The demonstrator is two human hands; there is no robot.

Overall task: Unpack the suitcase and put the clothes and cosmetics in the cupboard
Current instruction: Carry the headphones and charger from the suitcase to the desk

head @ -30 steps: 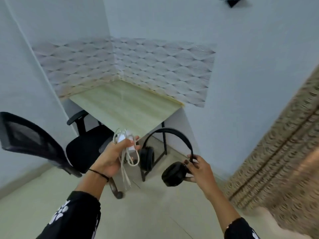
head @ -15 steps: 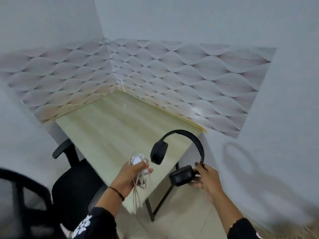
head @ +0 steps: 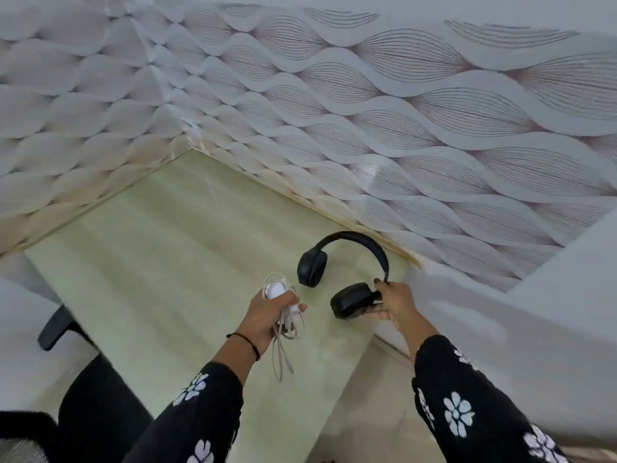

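Note:
My left hand [head: 267, 315] grips a white charger with its coiled cable [head: 283, 325]; loops of the cable hang below my fist over the desk. My right hand [head: 394, 304] holds black over-ear headphones [head: 344, 262] by the band just above the near ear cup. The far ear cup hangs over the pale wooden desk [head: 167, 262], near its right side. No suitcase or cupboard is in view.
The desk fits into a corner between two walls with wavy patterned panels [head: 367, 111]. A black office chair [head: 83, 396] stands at the lower left, its armrest by the desk's left edge. Pale floor [head: 367, 412] shows between my arms.
I have come closer to the desk; it now fills the view. Both hands, still holding the charger and the headphones, have moved forward over the desk top.

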